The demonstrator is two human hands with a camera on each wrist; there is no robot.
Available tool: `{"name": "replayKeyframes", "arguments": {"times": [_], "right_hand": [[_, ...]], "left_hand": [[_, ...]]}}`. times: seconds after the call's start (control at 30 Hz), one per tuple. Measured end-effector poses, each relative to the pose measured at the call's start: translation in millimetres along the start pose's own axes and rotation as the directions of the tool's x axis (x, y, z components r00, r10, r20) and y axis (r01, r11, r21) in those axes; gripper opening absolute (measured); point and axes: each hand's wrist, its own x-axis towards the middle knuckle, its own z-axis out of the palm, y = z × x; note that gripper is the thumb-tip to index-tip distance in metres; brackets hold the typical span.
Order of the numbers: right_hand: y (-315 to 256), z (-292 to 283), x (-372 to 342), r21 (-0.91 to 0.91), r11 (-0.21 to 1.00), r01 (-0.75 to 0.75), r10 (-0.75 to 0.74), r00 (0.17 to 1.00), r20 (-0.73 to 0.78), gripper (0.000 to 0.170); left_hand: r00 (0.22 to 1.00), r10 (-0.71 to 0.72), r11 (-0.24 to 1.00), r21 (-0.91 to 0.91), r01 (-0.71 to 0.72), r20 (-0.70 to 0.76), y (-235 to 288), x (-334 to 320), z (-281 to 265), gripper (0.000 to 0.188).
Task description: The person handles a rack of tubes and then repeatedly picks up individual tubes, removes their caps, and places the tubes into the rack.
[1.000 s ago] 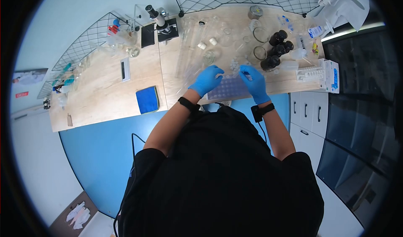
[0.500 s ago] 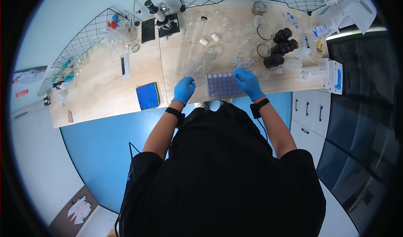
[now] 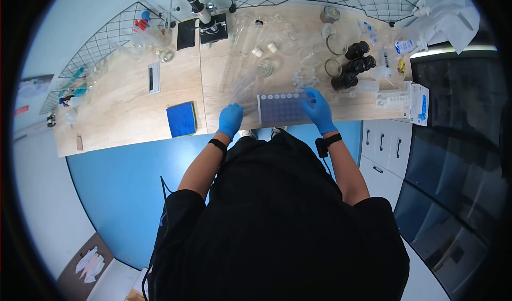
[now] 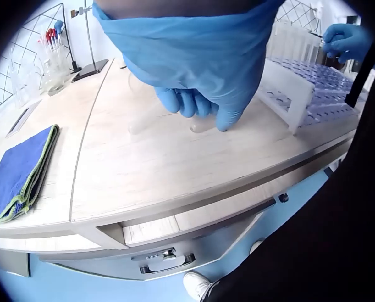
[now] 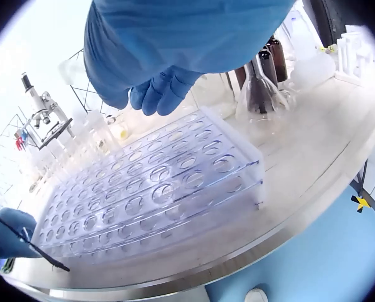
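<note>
A clear purple-tinted test tube rack (image 3: pixel 282 110) stands at the bench's front edge. Along its back row sit several white-capped test tubes (image 3: pixel 282 96). My left hand (image 3: pixel 231 120), in a blue glove, is low on the bench left of the rack. Its fingers curl over a glass test tube (image 4: pixel 202 124) whose rounded end shows below them; another test tube (image 4: pixel 137 126) lies beside it. My right hand (image 3: pixel 321 112) hovers at the rack's right end, thumb apart from the loosely bent fingers. Small white caps (image 3: pixel 305 79) lie in a pile behind the rack.
Loose glass tubes (image 3: pixel 242 90) lie behind my left hand. Dark bottles (image 3: pixel 344 81) and glassware stand at the back right, with a glove box (image 3: pixel 420 106) at the right end. A microscope (image 3: pixel 205 21) stands at the back, and a blue cloth (image 3: pixel 181 119) lies to the left.
My left hand has moved from above the rack, left and down to the loose tubes. The right hand has stayed near the rack's right end, its thumb and fingers now spread apart.
</note>
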Motion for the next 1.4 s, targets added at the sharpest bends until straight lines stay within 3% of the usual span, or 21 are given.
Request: {"name": "replayKeyframes", "arguments": {"times": [0.1,0.17,0.3,0.33,0.43,0.5,0.57,0.6,0.7,0.83,0.9,0.93,0.97,1.0,1.03,1.1,1.13,1.2,1.4], "right_hand": [[13.8,-3.8,-0.8,0.023,1.000,-0.003,0.003,1.000,0.004,0.024],[14.8,-8.1,3.7,0.023,1.000,-0.003,0.003,1.000,0.006,0.021],[17.8,-6.4,31.5,0.037,0.999,0.012,-0.013,1.000,0.027,0.016],[27.6,-2.1,41.1,0.044,0.999,0.012,-0.013,1.000,0.022,0.016],[47.1,9.3,72.4,-0.072,0.994,0.087,-0.085,0.996,0.033,0.020],[48.8,15.3,88.3,-0.382,0.924,0.023,0.068,0.972,0.223,0.025],[46.3,21.8,96.1,-0.434,0.901,0.013,0.099,0.967,0.234,0.024],[42.7,23.4,98.5,-0.492,0.871,-0.003,0.138,0.961,0.238,0.024],[40.2,25.3,104.3,-0.510,0.859,-0.041,0.223,0.927,0.300,0.022],[43.4,26.6,102.9,-0.479,0.878,0.024,0.123,0.954,0.273,0.023],[30.2,17.8,102.2,-0.417,0.901,-0.121,0.217,0.958,0.189,0.020],[17.0,11.1,100.7,-0.420,0.900,-0.115,0.211,0.959,0.191,0.020],[-1.3,2.0,96.0,-0.144,0.984,-0.108,0.133,0.976,0.173,0.020],[-21.1,-7.8,89.4,0.143,0.986,-0.084,0.065,0.989,0.134,0.020],[-45.5,-17.2,83.1,0.139,0.987,-0.082,0.064,0.990,0.129,0.020],[-98.6,-34.1,71.8,0.417,0.883,-0.216,0.091,0.950,0.300,0.021],[-120.2,-41.4,66.7,0.415,0.884,-0.214,0.097,0.954,0.285,0.021],[-149.6,-50.7,58.3,0.432,0.865,-0.256,0.045,0.896,0.441,0.019],[-155.8,-49.3,46.5,0.448,0.882,-0.149,-0.013,0.941,0.339,0.011]], "left_hand": [[1.000,0.017,1.000,0.005,-0.017,-0.015,2.1,-2.3,-6.9,0.010],[0.999,-0.027,0.994,-0.110,0.023,-0.040,5.2,-6.8,-21.8,0.012],[0.998,-0.034,0.986,-0.162,0.026,-0.043,6.8,-23.6,-60.6,0.014],[0.995,-0.057,0.965,-0.260,0.033,-0.086,6.0,-28.3,-66.8,0.015],[0.989,-0.114,0.885,-0.462,0.058,-0.094,6.1,-28.5,-92.7,0.017],[0.987,-0.147,0.822,-0.563,0.088,-0.060,12.3,-25.5,-112.8,0.019],[0.983,-0.184,0.665,-0.735,0.130,0.007,21.2,-17.8,-125.4,0.019],[0.981,-0.192,0.665,-0.734,0.135,0.006,24.2,-16.4,-124.0,0.019],[0.980,-0.054,0.608,-0.772,0.185,0.193,32.4,-22.1,-120.0,0.020],[0.992,-0.048,0.589,-0.799,0.124,0.119,46.6,-20.8,-128.6,0.020],[0.998,-0.063,0.555,-0.831,0.030,-0.006,52.8,-16.9,-140.0,0.020],[0.998,-0.067,0.553,-0.833,0.028,-0.012,54.0,-14.2,-145.9,0.020],[0.998,-0.038,0.555,-0.831,-0.015,-0.043,55.0,-10.8,-151.6,0.021],[0.997,-0.006,0.556,-0.829,-0.057,-0.073,56.8,-8.4,-156.7,0.021],[0.997,-0.002,0.554,-0.830,-0.064,-0.078,58.9,-5.8,-161.7,0.021],[0.994,0.059,0.551,-0.828,-0.108,-0.091,63.7,1.9,-170.8,0.022],[0.993,0.076,0.548,-0.828,-0.120,-0.094,66.3,5.3,-174.4,0.022],[0.984,0.107,0.543,-0.821,-0.178,-0.142,70.5,11.8,-181.4,0.023],[0.965,0.204,0.626,-0.736,-0.258,-0.165,72.2,21.3,-198.3,0.023]]}}
